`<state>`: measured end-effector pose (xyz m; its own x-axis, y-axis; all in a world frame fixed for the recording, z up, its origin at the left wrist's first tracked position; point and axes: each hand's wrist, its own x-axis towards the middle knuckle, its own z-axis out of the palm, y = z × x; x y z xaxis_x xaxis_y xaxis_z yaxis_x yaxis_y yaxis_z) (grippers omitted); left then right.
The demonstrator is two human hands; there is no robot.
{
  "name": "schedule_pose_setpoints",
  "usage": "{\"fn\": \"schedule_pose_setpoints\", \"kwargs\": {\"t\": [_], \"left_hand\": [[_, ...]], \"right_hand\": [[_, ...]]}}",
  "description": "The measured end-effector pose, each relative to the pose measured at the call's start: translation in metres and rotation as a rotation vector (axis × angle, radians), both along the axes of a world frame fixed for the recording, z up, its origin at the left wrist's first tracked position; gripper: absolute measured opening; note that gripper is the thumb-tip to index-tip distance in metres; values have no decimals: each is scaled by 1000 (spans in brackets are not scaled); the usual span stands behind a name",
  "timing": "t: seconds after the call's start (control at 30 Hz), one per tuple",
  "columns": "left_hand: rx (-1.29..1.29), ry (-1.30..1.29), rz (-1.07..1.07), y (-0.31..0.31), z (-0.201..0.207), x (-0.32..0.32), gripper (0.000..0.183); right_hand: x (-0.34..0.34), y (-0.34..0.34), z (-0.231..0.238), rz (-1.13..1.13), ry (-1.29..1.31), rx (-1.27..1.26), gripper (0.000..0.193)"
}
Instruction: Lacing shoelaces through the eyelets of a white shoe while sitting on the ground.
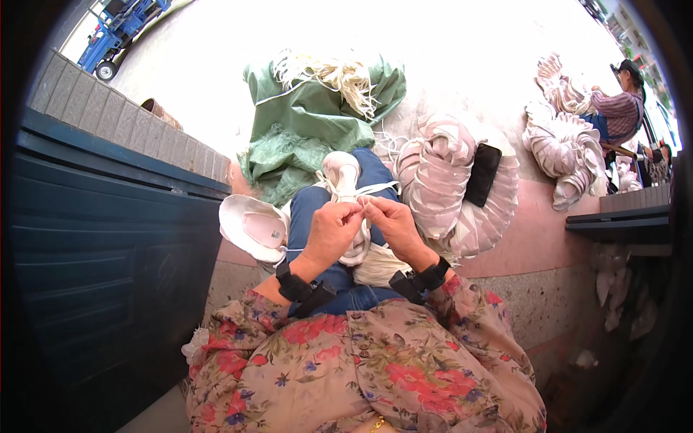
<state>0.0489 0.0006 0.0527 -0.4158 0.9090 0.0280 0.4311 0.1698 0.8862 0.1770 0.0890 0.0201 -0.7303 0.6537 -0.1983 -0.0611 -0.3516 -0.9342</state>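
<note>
A white shoe upper (342, 172) lies on my lap between my thighs, its toe pointing away from me. My left hand (333, 229) and my right hand (394, 225) meet over its middle, thumbs and fingertips pinched together. Between them is a white shoelace (377, 189), whose loose parts spread to both sides of the shoe. The exact hold on the lace is partly hidden by my fingers. Beside my left thigh rests another white shoe upper (251, 228), its opening and pale insole facing up. A bundle of white laces (386, 267) lies on my lap, below the hands.
Ahead, a green sack (310, 115) carries a heap of pale laces (339, 76). To my right are nested stacks of shoe uppers (437, 169) with a black phone (483, 175) on them. A dark blue door panel (108, 252) stands left. Another person (619, 108) sits far right among more stacks.
</note>
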Motion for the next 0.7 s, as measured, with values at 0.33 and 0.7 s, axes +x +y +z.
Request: {"fn": "schedule_pose_setpoints", "kwargs": {"t": [0.33, 0.7], "left_hand": [[30, 449, -30, 20, -53, -55, 15], [-472, -133, -417, 65, -66, -97, 10]], "right_hand": [[-4, 14, 22, -47, 77, 152, 20], [12, 57, 174, -83, 290, 460, 13]]}}
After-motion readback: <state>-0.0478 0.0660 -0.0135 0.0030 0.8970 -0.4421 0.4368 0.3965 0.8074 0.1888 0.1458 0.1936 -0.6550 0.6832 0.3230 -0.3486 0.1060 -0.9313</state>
